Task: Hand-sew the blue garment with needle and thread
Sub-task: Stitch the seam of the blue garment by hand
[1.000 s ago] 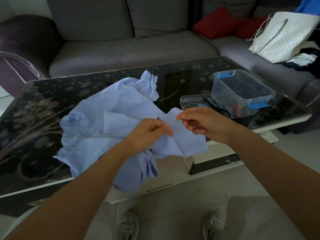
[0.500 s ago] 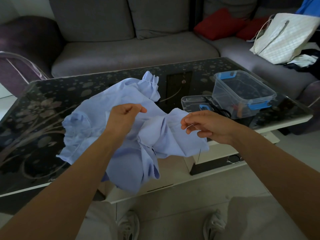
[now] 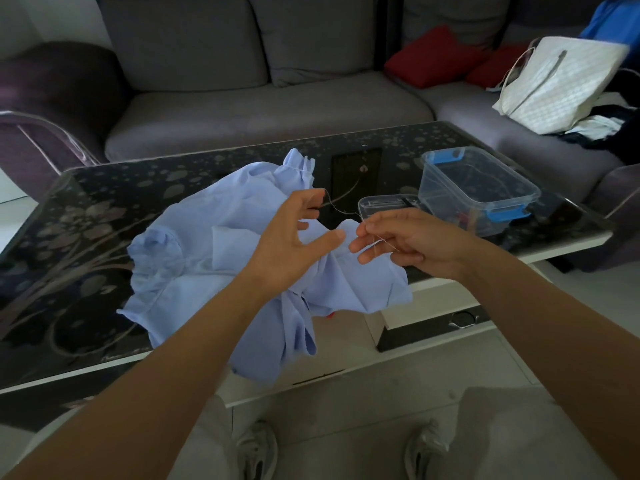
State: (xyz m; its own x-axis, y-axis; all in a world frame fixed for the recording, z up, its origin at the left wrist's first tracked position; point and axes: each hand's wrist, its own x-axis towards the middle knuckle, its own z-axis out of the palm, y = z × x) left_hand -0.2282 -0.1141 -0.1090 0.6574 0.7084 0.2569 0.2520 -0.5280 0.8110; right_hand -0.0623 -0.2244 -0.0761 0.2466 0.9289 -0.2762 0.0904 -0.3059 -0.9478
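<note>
The light blue garment (image 3: 194, 258) lies crumpled on the dark glass table (image 3: 86, 202), with one fold hanging over the near edge. My left hand (image 3: 291, 244) hovers over it with thumb spread wide and fingers loosely bent, holding no cloth. A thin thread (image 3: 337, 207) runs from its index fingertip across to my right hand (image 3: 405, 244). My right hand pinches a fine needle (image 3: 381, 241) between thumb and fingertips, just above the garment's right fold.
A clear plastic box with blue clips (image 3: 485, 188) stands on the table's right side, a flat clear lid or case (image 3: 381, 206) beside it. A grey sofa (image 3: 263, 109) with red cushions (image 3: 433, 57) and a white bag (image 3: 554, 84) is behind. My shoes (image 3: 256, 452) are below.
My left hand let go of the lifted cloth and opened, moving right toward my right hand. The garment dropped back down. The thread now stretches between both hands.
</note>
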